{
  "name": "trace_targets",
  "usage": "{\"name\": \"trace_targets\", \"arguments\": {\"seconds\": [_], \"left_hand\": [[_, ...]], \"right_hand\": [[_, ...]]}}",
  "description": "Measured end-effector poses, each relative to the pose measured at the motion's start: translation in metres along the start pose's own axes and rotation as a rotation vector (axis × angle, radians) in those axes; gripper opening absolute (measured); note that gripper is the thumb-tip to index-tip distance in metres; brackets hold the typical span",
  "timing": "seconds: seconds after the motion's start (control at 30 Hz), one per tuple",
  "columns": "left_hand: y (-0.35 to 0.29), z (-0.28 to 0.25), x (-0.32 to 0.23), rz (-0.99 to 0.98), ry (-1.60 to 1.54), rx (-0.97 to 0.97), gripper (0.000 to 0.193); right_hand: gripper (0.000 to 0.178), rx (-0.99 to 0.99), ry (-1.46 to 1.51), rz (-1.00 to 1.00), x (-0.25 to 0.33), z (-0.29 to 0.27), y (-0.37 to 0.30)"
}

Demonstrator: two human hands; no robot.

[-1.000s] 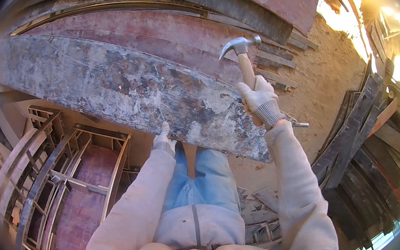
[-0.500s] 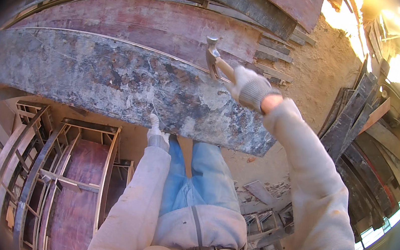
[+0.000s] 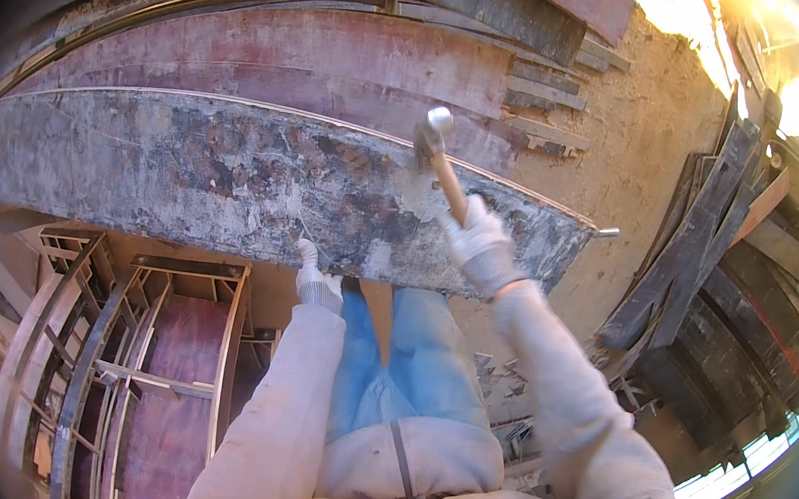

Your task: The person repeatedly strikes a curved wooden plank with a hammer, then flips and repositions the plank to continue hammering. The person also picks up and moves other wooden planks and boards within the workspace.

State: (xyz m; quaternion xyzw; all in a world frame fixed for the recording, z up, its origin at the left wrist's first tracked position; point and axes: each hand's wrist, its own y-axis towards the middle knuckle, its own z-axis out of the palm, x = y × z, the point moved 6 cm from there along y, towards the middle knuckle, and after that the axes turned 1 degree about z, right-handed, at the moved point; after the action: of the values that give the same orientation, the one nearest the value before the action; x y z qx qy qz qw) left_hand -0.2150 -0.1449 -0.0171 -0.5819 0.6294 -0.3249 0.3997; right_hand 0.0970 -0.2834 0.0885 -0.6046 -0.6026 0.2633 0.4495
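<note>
A claw hammer [image 3: 449, 180] with a wooden handle and metal head is in my right hand [image 3: 477, 244], gloved fingers closed round the handle. Its head is raised above the far edge of a long, dark, blotched board [image 3: 219, 160] that lies across in front of me. At the board's near edge, my gloved left hand [image 3: 311, 263] is closed, one finger or thumb on the top face; its other fingers are largely hidden. A thin light line shows by that fingertip; whether it is a nail or a scratch, I cannot tell.
Beyond the board lie reddish panels [image 3: 375, 50] and stacked wood strips [image 3: 546, 92]. Wooden frames with a reddish panel [image 3: 185, 343] stand at the lower left. Dark planks [image 3: 694, 238] are heaped on the right beside bare earth [image 3: 637, 129].
My right hand and the hammer have moved down and slightly right, nearer my body. The view has shifted a little. My left hand stays at the board's near edge.
</note>
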Motion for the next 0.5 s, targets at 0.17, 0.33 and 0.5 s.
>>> {"name": "trace_targets", "arguments": {"seconds": [0.17, 0.33, 0.5], "left_hand": [[-0.013, 0.01, 0.003, -0.077, -0.112, 0.22, 0.071], [-0.024, 0.012, 0.0, -0.049, -0.184, 0.312, 0.071], [-0.031, 0.013, -0.001, -0.053, -0.19, 0.41, 0.07]], "right_hand": [[0.028, -0.09, 0.106, -0.058, 0.004, 0.007, -0.002], [0.027, -0.235, 0.232, -0.034, -0.011, 0.023, 0.009], [0.052, -0.326, 0.302, -0.368, 0.038, -0.047, -0.036]]}}
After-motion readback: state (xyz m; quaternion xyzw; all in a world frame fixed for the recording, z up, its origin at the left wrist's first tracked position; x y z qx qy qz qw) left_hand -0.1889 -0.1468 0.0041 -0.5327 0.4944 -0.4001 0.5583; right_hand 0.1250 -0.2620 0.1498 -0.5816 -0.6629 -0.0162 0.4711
